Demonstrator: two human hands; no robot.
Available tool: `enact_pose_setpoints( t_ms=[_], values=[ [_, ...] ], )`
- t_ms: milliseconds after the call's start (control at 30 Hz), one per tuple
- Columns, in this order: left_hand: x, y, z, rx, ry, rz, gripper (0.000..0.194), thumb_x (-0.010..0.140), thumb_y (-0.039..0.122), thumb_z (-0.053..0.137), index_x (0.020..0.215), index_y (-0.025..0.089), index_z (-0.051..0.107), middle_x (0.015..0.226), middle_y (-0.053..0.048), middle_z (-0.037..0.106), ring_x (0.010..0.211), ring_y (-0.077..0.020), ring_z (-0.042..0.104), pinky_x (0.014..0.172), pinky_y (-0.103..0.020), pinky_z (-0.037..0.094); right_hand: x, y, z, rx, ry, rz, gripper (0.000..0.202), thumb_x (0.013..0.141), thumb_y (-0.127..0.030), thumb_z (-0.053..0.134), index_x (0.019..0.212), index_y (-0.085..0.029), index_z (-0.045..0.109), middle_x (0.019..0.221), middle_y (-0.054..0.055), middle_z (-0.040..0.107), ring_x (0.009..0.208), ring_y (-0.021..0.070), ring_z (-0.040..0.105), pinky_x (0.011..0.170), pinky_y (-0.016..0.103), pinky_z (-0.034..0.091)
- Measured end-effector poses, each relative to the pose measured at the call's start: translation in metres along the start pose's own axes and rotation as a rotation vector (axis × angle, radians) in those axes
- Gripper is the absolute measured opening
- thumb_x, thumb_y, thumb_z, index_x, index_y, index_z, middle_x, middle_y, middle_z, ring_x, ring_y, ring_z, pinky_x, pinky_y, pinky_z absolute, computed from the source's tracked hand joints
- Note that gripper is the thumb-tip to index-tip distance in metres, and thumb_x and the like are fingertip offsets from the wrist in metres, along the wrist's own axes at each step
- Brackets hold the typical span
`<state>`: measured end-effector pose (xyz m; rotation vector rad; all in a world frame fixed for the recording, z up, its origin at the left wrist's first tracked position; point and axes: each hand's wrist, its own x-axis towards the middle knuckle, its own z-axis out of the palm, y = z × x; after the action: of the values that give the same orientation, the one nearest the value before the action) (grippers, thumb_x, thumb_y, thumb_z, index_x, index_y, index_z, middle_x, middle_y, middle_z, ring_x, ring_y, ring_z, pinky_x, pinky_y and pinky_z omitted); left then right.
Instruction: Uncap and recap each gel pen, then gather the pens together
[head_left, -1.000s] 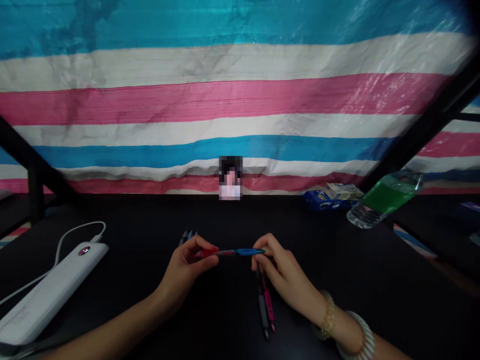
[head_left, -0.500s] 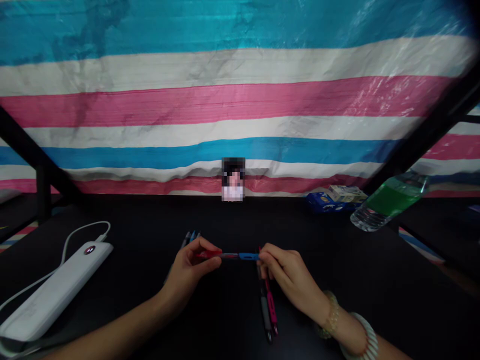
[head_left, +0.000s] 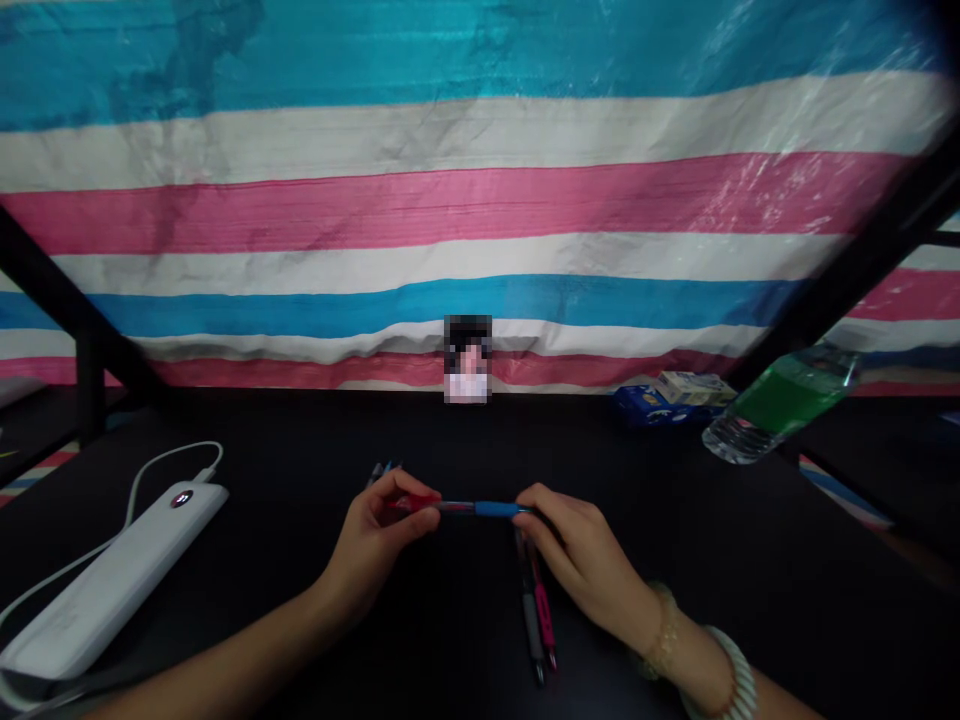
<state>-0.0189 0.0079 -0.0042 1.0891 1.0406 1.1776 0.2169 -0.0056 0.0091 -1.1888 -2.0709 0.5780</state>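
A pen with a red end, a clear barrel and a blue grip is stretched level between my two hands, above the black desk. My left hand pinches the red end between thumb and fingers. At the other side, the thumb and forefinger of my right hand close on the tip of the blue grip. Below the right fingers lie a grey-grip pen and a pink-grip pen, their upper ends partly covered by the hand. Several more pens show only their ends behind my left hand.
A white power bank with a cable lies on the left. Toward the back right are a blue packet, a small pale box and a tilted bottle of green liquid. Striped sheeting hangs behind the desk.
The pen has turned about its length, so the slotted side of its blue grip no longer shows. Both hands have shifted only slightly and keep their pinch.
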Motion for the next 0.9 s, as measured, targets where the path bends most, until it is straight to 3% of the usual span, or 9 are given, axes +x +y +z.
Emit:
enact_pose_setpoints(
  t_ms=[100,200,467,667,767,900],
  values=[
    [-0.001,-0.002,-0.001,0.019,-0.021,0.038,0.018,0.068,0.02,0.079,0.078,0.019,0.065,0.085,-0.001,0.068,0.074,-0.0133,0.06,0.065,-0.022,0.044,-0.002,0.001,0.003,-0.104,-0.019,-0.081,0.026,0.099,-0.026,0.039,0.074,-0.022,0.046,0.068,0.0,0.05,0.063,0.0168,0.048,0.061,0.029,0.032],
    [-0.003,-0.005,0.0,0.013,-0.017,0.064,0.016,0.068,0.018,0.079,0.077,0.019,0.065,0.085,-0.001,0.068,0.076,-0.0145,0.061,0.067,-0.023,0.045,-0.006,0.0,0.007,-0.047,-0.053,-0.057,0.034,0.101,-0.028,0.034,0.067,-0.022,0.038,0.064,-0.001,0.044,0.06,0.0157,0.044,0.06,0.03,0.031],
    [-0.008,-0.001,0.005,0.031,-0.006,0.15,0.013,0.071,0.015,0.076,0.075,0.021,0.065,0.082,0.0,0.067,0.078,-0.0146,0.062,0.07,-0.023,0.047,-0.006,-0.008,0.012,0.531,-0.165,0.342,0.054,0.098,-0.055,0.029,0.055,-0.023,0.033,0.045,-0.005,0.035,0.044,0.011,0.029,0.048,0.026,0.027],
    [-0.011,-0.001,0.004,0.104,-0.045,0.331,0.011,0.075,0.012,0.073,0.074,0.02,0.065,0.08,-0.001,0.065,0.079,-0.0153,0.062,0.07,-0.023,0.048,-0.002,-0.004,0.012,0.761,-0.248,0.477,0.052,0.098,-0.053,0.032,0.056,-0.022,0.035,0.038,-0.008,0.032,0.038,0.0085,0.021,0.045,0.025,0.021],
    [-0.011,-0.001,0.002,0.117,-0.076,0.41,0.01,0.078,0.012,0.071,0.076,0.019,0.064,0.081,-0.002,0.065,0.08,-0.015,0.061,0.07,-0.023,0.048,-0.002,-0.004,0.009,0.684,-0.29,0.439,0.052,0.1,-0.05,0.028,0.058,-0.022,0.037,0.041,-0.007,0.035,0.04,0.0095,0.025,0.046,0.024,0.024],
    [-0.008,0.0,0.001,0.127,-0.047,0.38,0.01,0.079,0.014,0.071,0.081,0.02,0.063,0.085,-0.001,0.064,0.081,-0.0135,0.06,0.071,-0.021,0.047,-0.003,-0.006,0.004,0.143,-0.11,0.11,0.039,0.102,-0.043,0.033,0.076,-0.02,0.05,0.067,0.001,0.052,0.06,0.0148,0.046,0.058,0.026,0.033]
  ],
)
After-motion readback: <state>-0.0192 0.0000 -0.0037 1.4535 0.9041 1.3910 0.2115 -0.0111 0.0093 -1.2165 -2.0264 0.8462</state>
